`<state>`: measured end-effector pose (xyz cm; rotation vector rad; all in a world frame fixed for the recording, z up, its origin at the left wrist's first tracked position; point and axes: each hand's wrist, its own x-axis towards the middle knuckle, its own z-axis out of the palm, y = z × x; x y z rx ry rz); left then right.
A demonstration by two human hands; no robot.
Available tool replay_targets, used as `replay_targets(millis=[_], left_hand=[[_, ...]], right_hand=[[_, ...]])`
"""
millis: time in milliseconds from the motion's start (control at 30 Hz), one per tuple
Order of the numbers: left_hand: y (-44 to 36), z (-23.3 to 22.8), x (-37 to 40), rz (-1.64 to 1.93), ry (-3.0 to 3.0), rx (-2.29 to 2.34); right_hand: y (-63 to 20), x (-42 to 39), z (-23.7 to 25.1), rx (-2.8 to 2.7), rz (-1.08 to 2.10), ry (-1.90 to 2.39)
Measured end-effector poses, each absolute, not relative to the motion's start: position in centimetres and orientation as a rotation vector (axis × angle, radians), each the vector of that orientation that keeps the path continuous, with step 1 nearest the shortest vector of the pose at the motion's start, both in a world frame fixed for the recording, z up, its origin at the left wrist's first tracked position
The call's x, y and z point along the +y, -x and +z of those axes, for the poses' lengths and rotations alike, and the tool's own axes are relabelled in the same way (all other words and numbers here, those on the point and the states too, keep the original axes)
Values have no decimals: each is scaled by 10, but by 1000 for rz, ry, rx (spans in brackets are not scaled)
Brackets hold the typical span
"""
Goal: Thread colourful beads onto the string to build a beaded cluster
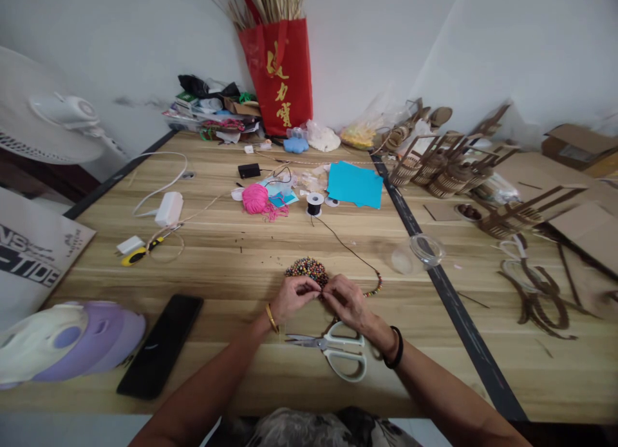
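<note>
Table (232, 257): spans most of the scene; reaches the wall (386, 41) on the far side; shows broad open wood left of centre; one.
Dark strip (429, 273): runs far to near, right of centre; one.
Fan (62, 112): stands at the far left, past the table's edge; one.
Red bag (290, 80): stands by the wall, stuffed with pale stalks; one.
Purple-and-white device (91, 337): lies at the near left; one.
Phone (161, 344): lies just right of the device, with bare wood farther off; one.
Scissors (322, 344): lie just nearer than both hands, blades left, two loops right, well inside the near edge; one pair.
Blue sheets (356, 184): lie far, just left of the strip; overlap, number unclear.
Left hand (295, 295): pinched narrow on the near edge of the bead bundle (308, 266).
Right hand (348, 300): pinched narrow there too, fingertips meeting the left's; exact bead or cord between too small to tell.
Bead bundle: sits mid-table, just beyond the fingers; one, beads too many to count.
Pink yarn (255, 198): rests farther left; one ball.
Spool (315, 207): stands beyond the bundle, trailing one black cord (345, 244) rightward to beads; one.
</note>
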<state>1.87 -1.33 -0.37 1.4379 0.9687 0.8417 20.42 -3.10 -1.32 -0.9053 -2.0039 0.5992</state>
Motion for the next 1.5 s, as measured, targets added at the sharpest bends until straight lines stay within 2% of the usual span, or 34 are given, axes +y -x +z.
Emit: replay_targets(millis=[1500], left_hand=[[-18,-6,-14,852,-1408,965]], right_hand=[[-205,-30,-13,-2000,594,932]])
